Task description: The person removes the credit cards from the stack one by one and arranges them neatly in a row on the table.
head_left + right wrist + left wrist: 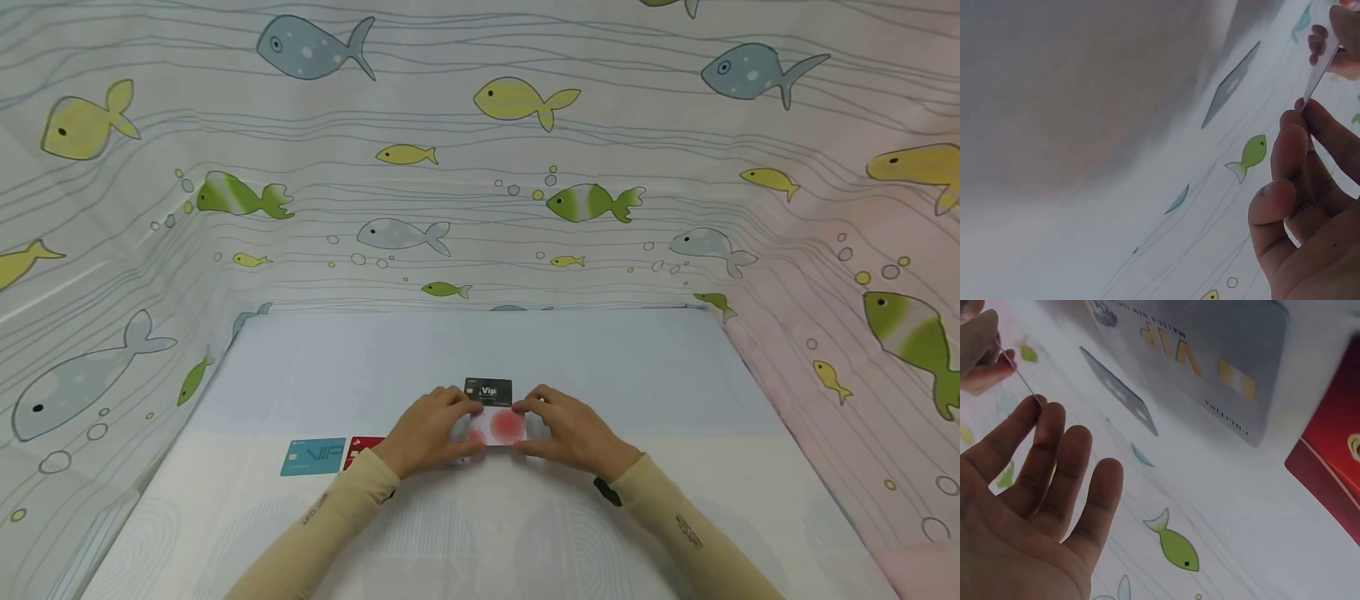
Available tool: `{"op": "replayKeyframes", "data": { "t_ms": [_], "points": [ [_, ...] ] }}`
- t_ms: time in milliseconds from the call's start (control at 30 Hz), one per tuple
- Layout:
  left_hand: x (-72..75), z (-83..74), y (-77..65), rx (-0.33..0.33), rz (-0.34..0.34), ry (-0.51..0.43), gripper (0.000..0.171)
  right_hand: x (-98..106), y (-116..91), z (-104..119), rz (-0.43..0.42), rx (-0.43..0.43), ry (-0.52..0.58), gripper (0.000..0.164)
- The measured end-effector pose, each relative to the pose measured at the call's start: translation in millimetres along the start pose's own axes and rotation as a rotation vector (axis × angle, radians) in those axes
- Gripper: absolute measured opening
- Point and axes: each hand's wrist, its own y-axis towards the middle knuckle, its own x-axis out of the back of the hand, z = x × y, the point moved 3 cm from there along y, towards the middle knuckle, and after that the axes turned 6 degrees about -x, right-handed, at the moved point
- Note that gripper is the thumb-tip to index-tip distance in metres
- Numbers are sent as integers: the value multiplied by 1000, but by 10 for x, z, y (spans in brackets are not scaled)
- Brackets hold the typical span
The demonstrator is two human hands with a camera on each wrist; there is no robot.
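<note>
A fish-patterned sheet [450, 50] walls in the white table [675, 375] before me. My tan sleeves [315, 533] reach in over its near part. My left hand [426, 425] pinches the left edge of the pink card [491, 428], forefinger at the far corner, thumb at the near one, the gap between them just the card's short side; the other fingers are spread and slightly bent. My right hand [570, 425] grips the right edge likewise, its other fingers more curled.

The pink card is between my hands, mid-table, just on my side of the black card [488, 390]. It is pale, with a big round red-pink blotch right of its middle and a smaller one at the near left corner. Its long axis runs left to right, printed face towards my head; whether it touches the table I cannot tell.

The blue card [313, 457] and the red card [363, 450] lie to my left, beside the silver card [1207, 356] with its gold chip [1237, 379].
</note>
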Motion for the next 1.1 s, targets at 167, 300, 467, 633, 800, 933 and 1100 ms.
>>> {"op": "replayKeyframes", "data": {
  "t_ms": [167, 300, 467, 633, 800, 933, 1100],
  "points": [
    [-18, -34, -11, -23, -6, 24, 51, -36, -35, 0, 7, 5, -25, 51],
    [-49, -44, -24, -42, -13, 54, 48, -61, -44, 5, 19, -7, -41, 49],
    [-80, -54, -38, -63, -14, 57, 49, -87, -60, 24, 30, -11, -51, 49],
    [-101, -58, -43, -79, -8, 68, 50, -119, -75, 29, 27, 4, -58, 49],
    [-124, -55, -52, -79, 14, 67, 50, -154, -86, 19, 31, 8, -54, 50],
    [-141, -55, -57, -76, 28, 64, 47, -179, -92, 9, 42, -1, -47, 51],
    [-151, -54, -67, -66, 44, 61, 47, -208, -91, 10, 66, -10, -50, 50]
  ]
}}
